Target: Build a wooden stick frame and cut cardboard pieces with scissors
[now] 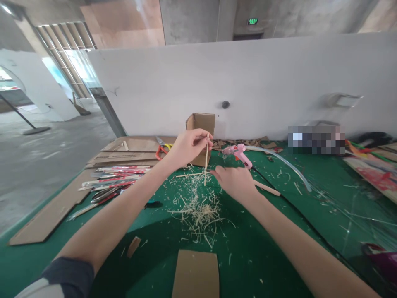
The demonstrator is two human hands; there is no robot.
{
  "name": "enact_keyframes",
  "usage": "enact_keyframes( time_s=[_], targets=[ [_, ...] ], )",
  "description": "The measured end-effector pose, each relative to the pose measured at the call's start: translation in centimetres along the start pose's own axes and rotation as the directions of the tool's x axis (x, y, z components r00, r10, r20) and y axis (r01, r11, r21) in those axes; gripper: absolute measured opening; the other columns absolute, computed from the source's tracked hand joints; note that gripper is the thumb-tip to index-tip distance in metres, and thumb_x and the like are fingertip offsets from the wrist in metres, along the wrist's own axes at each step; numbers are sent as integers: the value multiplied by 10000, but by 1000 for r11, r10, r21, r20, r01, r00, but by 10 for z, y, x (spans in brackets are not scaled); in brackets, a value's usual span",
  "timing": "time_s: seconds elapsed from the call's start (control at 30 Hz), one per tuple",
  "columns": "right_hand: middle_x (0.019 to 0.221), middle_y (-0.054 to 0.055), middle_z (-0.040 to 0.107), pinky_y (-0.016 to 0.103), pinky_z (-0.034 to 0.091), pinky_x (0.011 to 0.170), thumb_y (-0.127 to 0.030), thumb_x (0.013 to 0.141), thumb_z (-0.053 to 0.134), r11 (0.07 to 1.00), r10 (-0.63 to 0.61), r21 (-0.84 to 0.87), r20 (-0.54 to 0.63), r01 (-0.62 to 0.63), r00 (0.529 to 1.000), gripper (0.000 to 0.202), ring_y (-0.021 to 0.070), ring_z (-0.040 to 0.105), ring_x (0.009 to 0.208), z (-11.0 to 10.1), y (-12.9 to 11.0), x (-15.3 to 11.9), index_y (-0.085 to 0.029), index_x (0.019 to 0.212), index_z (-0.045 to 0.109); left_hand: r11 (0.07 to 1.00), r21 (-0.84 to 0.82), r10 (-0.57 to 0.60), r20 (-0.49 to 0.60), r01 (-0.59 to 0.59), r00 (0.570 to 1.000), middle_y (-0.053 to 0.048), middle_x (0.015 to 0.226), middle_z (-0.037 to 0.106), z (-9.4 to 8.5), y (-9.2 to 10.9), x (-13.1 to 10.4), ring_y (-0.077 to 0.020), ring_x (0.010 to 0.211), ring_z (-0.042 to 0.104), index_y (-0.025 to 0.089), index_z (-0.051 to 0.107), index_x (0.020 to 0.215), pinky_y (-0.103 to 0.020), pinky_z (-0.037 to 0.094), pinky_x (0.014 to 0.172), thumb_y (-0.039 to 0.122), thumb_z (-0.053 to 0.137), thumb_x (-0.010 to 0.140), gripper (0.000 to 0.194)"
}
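My left hand (pixel 194 145) pinches the top of a thin wooden stick (pixel 206 161), held upright above the green table. Closed beside the stick's lower part is my right hand (pixel 235 182). It grips a wooden-handled carving knife (pixel 267 188), whose pale handle sticks out behind the fist; the short blade by the stick is mostly hidden. Another thin stick (pixel 192 175) lies flat behind the upright one. Below both hands, a heap of curled wood shavings (pixel 201 213) spreads over the table. A folded cardboard piece (pixel 205 121) stands behind my left hand.
Wrapped sticks (pixel 116 176), scissors (pixel 161 150) and cardboard strips (pixel 46 215) lie at left. A pink glue gun (pixel 243 156) with a black cord lies right of centre. A cardboard rectangle (pixel 196 273) is in front; a white partition (pixel 263 82) rises behind.
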State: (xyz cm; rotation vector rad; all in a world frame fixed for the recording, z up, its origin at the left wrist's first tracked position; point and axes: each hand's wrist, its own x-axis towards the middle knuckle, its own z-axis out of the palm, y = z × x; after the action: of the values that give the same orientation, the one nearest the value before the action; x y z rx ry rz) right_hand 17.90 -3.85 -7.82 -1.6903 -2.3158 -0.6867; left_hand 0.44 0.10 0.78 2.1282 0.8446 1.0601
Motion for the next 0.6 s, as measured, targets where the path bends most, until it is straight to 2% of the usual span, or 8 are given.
enact_keyframes(
  time_s=[0.07, 0.13, 0.27, 0.4, 0.47, 0.6],
  targets=[
    [555, 37, 633, 238, 190, 490, -428, 952, 309, 999, -51, 13, 81, 50, 995, 421, 151, 582, 482, 8, -4, -6, -187, 778, 606, 1000, -17, -7, 4, 7, 1000, -67, 877, 670, 0, -1, 0, -139, 823, 650, 158, 569, 919, -261, 539, 787, 261, 440, 852, 178],
    [548, 24, 630, 237, 175, 484, -419, 954, 314, 996, -84, 36, 94, 81, 992, 410, 150, 583, 482, 12, -5, -8, -193, 772, 603, 1000, -19, -1, 5, 1, 1000, -67, 872, 669, -1, -1, 0, -137, 821, 651, 155, 568, 922, -254, 541, 784, 254, 436, 855, 178],
    [517, 22, 597, 239, 133, 483, -443, 966, 223, 998, -50, 28, -69, 52, 996, 495, 135, 545, 457, 2, -1, -2, -180, 756, 585, 1000, -7, -5, -1, 5, 1000, -69, 875, 666, -2, -1, 0, -134, 811, 649, 154, 572, 926, -248, 542, 770, 266, 433, 860, 190],
    [521, 35, 589, 250, 136, 498, -447, 966, 199, 1000, 25, -7, -257, -28, 966, 532, 114, 487, 443, -16, 7, 7, -170, 716, 579, 1000, -4, -13, -16, 13, 1000, -62, 859, 667, -2, 0, 0, -135, 793, 651, 160, 569, 920, -260, 535, 775, 280, 447, 858, 182],
    [525, 37, 589, 252, 168, 516, -446, 965, 207, 999, 37, -25, -301, -47, 953, 532, 117, 482, 456, -22, 11, 9, -171, 711, 584, 1000, 4, 3, -18, -3, 1000, -58, 846, 668, 0, 0, 0, -134, 777, 651, 162, 571, 900, -265, 533, 767, 280, 454, 854, 172],
    [506, 35, 572, 261, 210, 550, -439, 963, 226, 998, 16, -45, -313, -32, 950, 529, 119, 472, 461, -23, 13, 9, -175, 692, 596, 999, -4, 33, -12, -33, 999, -56, 831, 671, 3, -1, -1, -131, 762, 651, 161, 571, 881, -260, 533, 745, 278, 464, 846, 162]
  ],
)
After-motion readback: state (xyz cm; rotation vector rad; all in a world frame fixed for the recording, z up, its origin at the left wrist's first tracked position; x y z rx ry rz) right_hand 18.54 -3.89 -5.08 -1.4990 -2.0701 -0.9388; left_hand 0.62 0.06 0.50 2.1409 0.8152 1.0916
